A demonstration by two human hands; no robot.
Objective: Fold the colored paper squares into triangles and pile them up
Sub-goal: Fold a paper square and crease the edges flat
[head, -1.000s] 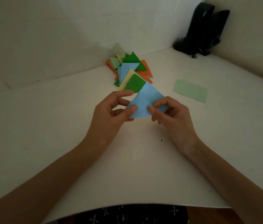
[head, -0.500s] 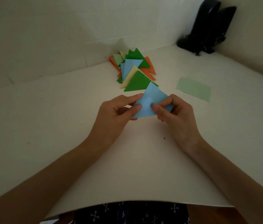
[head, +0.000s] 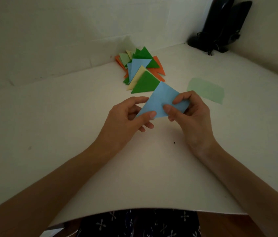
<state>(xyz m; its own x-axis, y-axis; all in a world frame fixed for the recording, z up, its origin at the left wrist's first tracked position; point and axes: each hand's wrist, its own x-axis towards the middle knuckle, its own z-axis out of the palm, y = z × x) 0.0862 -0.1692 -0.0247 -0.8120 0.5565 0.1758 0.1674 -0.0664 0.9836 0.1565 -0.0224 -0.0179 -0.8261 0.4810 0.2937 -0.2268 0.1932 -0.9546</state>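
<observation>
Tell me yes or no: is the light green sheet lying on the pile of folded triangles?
No, the light green sheet lies flat on the table, apart from the pile and to its right.

We count two hands, one left hand and one right hand, and a single blue paper. One pale green sheet makes a second loose piece on the one counter. There is one pile of folded triangles, in five colours: we make out at least two dark green, two orange, two yellow, one blue and one pale green, though overlap hides the full tally. In the far corner we count two black upright objects.
</observation>
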